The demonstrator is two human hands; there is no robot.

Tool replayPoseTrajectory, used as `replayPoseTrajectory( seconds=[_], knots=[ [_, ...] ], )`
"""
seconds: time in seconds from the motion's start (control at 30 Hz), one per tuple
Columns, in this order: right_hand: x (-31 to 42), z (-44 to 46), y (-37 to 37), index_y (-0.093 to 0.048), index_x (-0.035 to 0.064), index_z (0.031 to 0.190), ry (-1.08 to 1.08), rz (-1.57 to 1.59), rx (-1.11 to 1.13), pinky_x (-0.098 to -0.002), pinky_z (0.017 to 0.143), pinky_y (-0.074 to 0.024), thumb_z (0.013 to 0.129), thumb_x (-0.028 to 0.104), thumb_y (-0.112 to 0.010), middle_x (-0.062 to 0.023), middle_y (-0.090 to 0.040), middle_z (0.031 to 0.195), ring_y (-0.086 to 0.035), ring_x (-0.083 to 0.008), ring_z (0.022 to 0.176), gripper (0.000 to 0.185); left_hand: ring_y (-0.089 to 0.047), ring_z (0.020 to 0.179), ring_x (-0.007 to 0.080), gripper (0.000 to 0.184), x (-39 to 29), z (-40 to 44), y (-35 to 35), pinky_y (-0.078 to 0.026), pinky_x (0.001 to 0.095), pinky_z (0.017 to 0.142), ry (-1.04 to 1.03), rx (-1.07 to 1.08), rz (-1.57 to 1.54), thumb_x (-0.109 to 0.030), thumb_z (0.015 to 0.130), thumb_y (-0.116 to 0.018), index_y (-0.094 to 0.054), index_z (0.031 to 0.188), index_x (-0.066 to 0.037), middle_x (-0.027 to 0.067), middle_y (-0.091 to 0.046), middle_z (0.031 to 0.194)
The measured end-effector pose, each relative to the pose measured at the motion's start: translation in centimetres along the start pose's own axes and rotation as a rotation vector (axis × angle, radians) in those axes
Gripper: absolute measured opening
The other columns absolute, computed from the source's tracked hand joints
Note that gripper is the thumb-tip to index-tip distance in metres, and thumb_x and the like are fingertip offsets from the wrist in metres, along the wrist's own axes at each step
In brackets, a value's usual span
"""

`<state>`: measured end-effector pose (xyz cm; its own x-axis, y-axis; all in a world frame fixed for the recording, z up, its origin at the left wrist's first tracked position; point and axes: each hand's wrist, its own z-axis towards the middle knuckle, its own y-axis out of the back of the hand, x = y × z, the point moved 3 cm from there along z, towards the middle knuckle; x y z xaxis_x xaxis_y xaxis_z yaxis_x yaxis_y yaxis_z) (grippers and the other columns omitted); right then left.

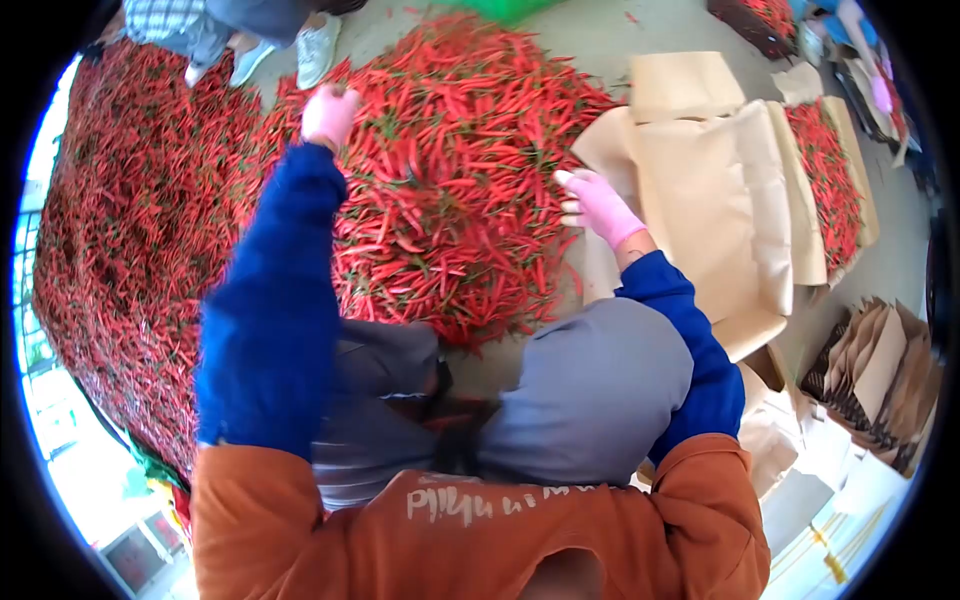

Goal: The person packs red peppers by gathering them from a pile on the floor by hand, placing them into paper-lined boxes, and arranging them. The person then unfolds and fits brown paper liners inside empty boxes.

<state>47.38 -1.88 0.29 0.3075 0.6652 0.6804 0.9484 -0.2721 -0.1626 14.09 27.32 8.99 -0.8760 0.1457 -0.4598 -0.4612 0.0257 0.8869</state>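
Note:
A large heap of red chili peppers [450, 190] with green stems is spread on the floor in front of my knees. My left hand [330, 116], in a pink glove, is at the heap's far left part with its fingers curled in; what they hold, if anything, is hidden. On the right edge of the heap is my right hand [598, 205], also in a pink glove with pale fingertips. Its fingers are apart, pointing left over the peppers, and I see nothing in them. Beside it stands an open carton lined with brown paper [710, 200].
A taller bank of chili peppers [140, 230] rises on the left. To the right are a carton filled with peppers [825, 185] and stacked folded cardboard [870, 365]. Another person's shoes [317, 52] are at the heap's far edge; a further person is at upper right.

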Motion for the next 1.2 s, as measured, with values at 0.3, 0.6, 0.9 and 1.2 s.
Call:
replayPoseTrajectory(
  seconds=[0.3,0.6,0.9,1.2],
  knots=[
    [-7.7,6.0,1.3,-0.048,0.0011,0.123,-0.042,-0.064,-0.487,-0.0396,0.080,-0.0461,0.078,0.049,-0.067,-0.0115,-0.056,0.109,-0.054,-0.0234,0.096,0.069,-0.050,0.113,0.0369,0.051,7.5,2.1,3.8,-0.041,0.0396,0.095,-0.536,0.672,0.488,-0.041,0.091,-0.049,-0.042,0.131,-0.010,0.0257,-0.052,0.121],
    [-5.5,6.2,-1.8,-0.027,0.0017,0.141,-0.080,0.521,-0.319,-0.0377,0.099,-0.0364,0.082,0.039,-0.067,-0.0118,-0.041,0.135,-0.045,-0.0252,0.119,0.081,-0.023,0.134,0.0444,0.114,10.0,0.4,-5.2,-0.026,0.0466,0.107,0.213,0.406,-0.264,-0.074,0.067,-0.059,-0.008,0.146,-0.009,0.0338,-0.016,0.143],
    [-2.2,6.9,-9.4,-0.041,0.0042,0.134,-0.264,0.755,0.272,-0.0405,0.104,-0.0351,0.088,0.045,-0.057,-0.0110,-0.051,0.129,-0.047,-0.0247,0.118,0.063,-0.029,0.133,0.0347,0.114,7.0,-1.5,-6.4,-0.028,0.0413,0.107,0.083,0.600,-0.199,-0.063,0.071,-0.066,-0.004,0.144,0.000,0.0319,-0.028,0.140],
    [-0.2,4.8,-11.3,-0.049,0.0031,0.128,-0.068,0.660,0.402,-0.0276,0.104,-0.0336,0.092,0.039,-0.053,-0.0075,-0.056,0.126,-0.051,-0.0160,0.114,0.051,-0.028,0.133,0.0214,0.090,10.9,-2.4,-8.9,-0.026,0.0343,0.108,0.132,0.816,-0.855,-0.022,0.089,-0.060,0.010,0.146,-0.012,0.0127,-0.021,0.148]
  ],
)
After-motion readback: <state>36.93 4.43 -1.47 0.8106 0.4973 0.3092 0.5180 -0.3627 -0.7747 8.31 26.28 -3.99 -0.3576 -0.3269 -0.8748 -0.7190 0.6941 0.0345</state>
